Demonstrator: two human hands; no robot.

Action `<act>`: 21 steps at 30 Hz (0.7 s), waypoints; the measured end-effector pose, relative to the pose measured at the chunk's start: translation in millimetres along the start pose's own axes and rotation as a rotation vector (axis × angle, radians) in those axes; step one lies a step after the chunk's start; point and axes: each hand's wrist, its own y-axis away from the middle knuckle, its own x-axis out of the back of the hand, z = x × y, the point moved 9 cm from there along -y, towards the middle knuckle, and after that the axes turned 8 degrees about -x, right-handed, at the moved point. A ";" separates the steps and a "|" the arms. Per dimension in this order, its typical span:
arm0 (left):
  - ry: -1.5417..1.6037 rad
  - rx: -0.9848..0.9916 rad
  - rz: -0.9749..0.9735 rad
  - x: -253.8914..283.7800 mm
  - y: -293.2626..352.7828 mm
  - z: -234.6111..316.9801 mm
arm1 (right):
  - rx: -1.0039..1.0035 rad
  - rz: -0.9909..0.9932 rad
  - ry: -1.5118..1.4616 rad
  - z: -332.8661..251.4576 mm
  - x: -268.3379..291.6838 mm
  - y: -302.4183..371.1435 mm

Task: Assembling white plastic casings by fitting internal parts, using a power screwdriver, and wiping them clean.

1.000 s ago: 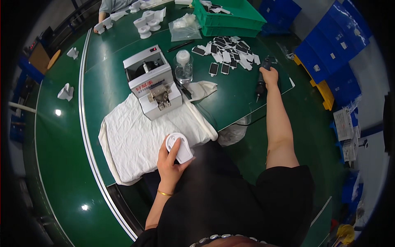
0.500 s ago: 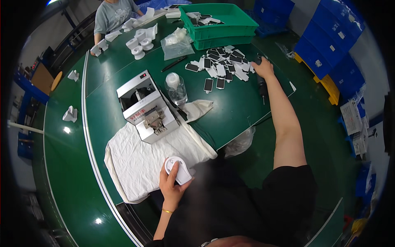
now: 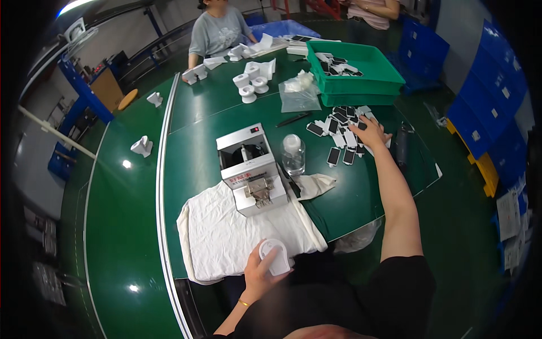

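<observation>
My left hand (image 3: 258, 276) grips a white tape roll (image 3: 275, 255) at the near edge of a white cloth (image 3: 226, 231) spread on the green table. My right hand (image 3: 371, 131) is stretched far out and rests on a scatter of small flat black and white panels (image 3: 340, 131). Whether its fingers pinch one panel is unclear. A grey tape dispenser machine (image 3: 252, 168) stands on the cloth between my arms. A clear plastic bottle (image 3: 293, 153) stands just right of the machine.
A green crate (image 3: 361, 85) holding more small panels sits beyond the scatter, with a clear plastic bag (image 3: 299, 93) beside it. White tape rolls (image 3: 248, 85) stand farther back. A person in a grey shirt (image 3: 217, 31) works at the far side. Blue bins (image 3: 485, 107) line the right.
My right hand has moved from the table's right edge up onto the scattered panels. My left hand has kept hold of the roll. The view has tilted to show more of the far table.
</observation>
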 end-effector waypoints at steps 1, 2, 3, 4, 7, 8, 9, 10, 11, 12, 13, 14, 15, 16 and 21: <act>-0.003 0.001 0.008 0.5 -0.2 0.1 | 0.016 0.017 -0.042 -1.7 0.2 5.5; -0.014 -0.003 -0.001 -0.7 -0.8 0.4 | 0.020 0.018 -0.041 -2.5 -0.5 10.0; -0.022 -0.002 -0.013 -1.4 -0.9 0.6 | 0.051 0.009 -0.032 -8.0 -0.7 17.1; -0.016 0.003 -0.014 -1.5 -1.5 0.0 | 0.077 -0.001 -0.022 -12.1 -2.1 22.5; -0.004 -0.010 -0.014 -3.7 -6.9 1.3 | 0.146 -0.010 -0.053 -19.8 -2.1 37.0; -0.017 -0.010 0.000 -3.3 -7.8 -0.4 | 0.182 -0.013 -0.070 -25.1 -2.3 42.1; -0.029 -0.013 0.010 -2.7 -7.0 -0.7 | 0.219 -0.030 -0.069 -31.3 -2.7 47.5; -0.014 -0.016 -0.008 -5.0 -5.3 -1.9 | 0.258 -0.048 -0.069 -39.6 -5.3 52.3; -0.017 -0.017 0.000 -4.6 -4.2 -3.1 | 0.272 -0.053 -0.072 -43.4 -8.4 58.3; -0.022 -0.021 0.013 -3.9 -5.3 -3.7 | 0.306 -0.081 -0.086 -48.2 -11.5 62.8; -0.039 -0.035 0.017 -2.1 -8.2 -1.3 | 0.325 -0.107 -0.091 -53.4 -14.3 69.4; -0.037 -0.038 0.009 -3.8 -8.5 -1.2 | 0.345 -0.133 -0.098 -58.7 -14.1 75.6; -0.041 -0.037 0.015 -4.7 -6.9 -1.3 | 0.328 -0.176 -0.118 -58.9 -15.0 76.1; -0.046 -0.035 0.023 -4.7 -5.6 -1.8 | 0.347 -0.127 -0.168 -60.2 -10.4 72.2; -0.071 -0.047 0.027 -7.0 0.4 -2.1 | 0.302 0.212 -0.235 -61.8 20.0 -2.1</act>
